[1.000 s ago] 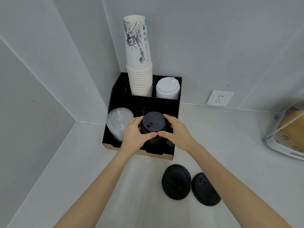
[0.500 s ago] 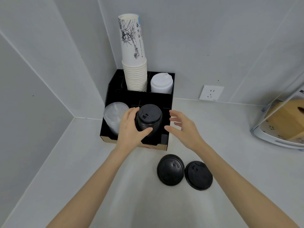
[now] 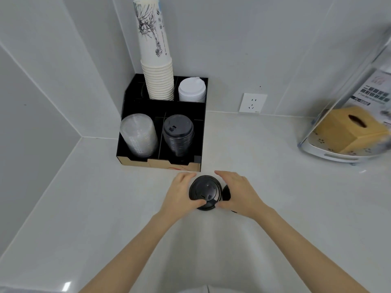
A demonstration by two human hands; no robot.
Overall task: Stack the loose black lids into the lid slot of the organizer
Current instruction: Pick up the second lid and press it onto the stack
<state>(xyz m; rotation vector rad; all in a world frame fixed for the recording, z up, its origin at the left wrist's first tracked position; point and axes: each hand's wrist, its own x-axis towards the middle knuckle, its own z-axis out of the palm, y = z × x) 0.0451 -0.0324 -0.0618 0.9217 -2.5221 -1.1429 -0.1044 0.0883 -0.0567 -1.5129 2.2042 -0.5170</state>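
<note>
The black organizer (image 3: 160,163) stands in the counter's corner, and its front right slot holds a stack of black lids (image 3: 178,134). In front of it a loose black lid (image 3: 204,191) lies on the counter. My left hand (image 3: 179,195) curls around this lid's left rim with the thumb on its near edge. My right hand (image 3: 239,193) is on the lid's right side with fingers spread and the thumb by the rim. It lies over a second black lid (image 3: 226,192), of which only a sliver shows.
In the organizer are clear lids (image 3: 137,134) front left, a tall stack of paper cups (image 3: 156,66) and white lids (image 3: 192,89) at the back. A wall socket (image 3: 252,103) is behind. A tissue box (image 3: 347,132) under a clear cover sits at the right.
Both hands let go of the lid stack in the slot and came back down to the loose lids on the counter. My view shifted closer and lower.
</note>
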